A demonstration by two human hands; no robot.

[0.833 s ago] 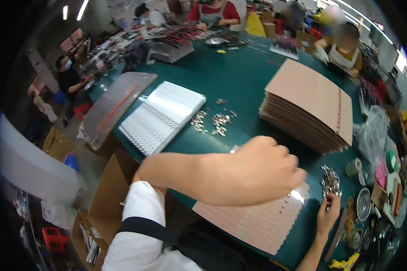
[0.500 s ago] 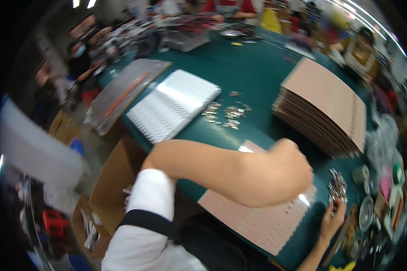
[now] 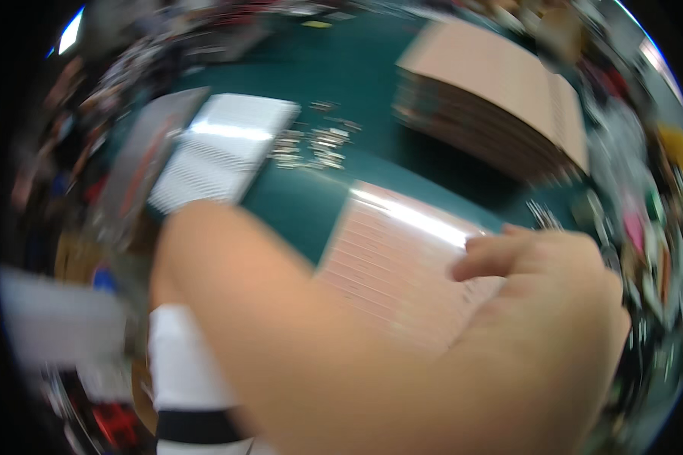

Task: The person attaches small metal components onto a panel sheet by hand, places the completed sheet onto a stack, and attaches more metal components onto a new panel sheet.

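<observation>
My left grip [image 3: 550, 292] is over the flat, glossy pale-pink sheet [image 3: 375, 262], probably laid close for easy reach. Too blurry to tell if I'm holding anything.

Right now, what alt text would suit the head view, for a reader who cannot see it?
A person's left hand, blurred, extends over a pale pink sheet on a green table. Beyond are a tall stack of pink sheets at right, and small metal pieces beside a glossy white stack at left.
</observation>
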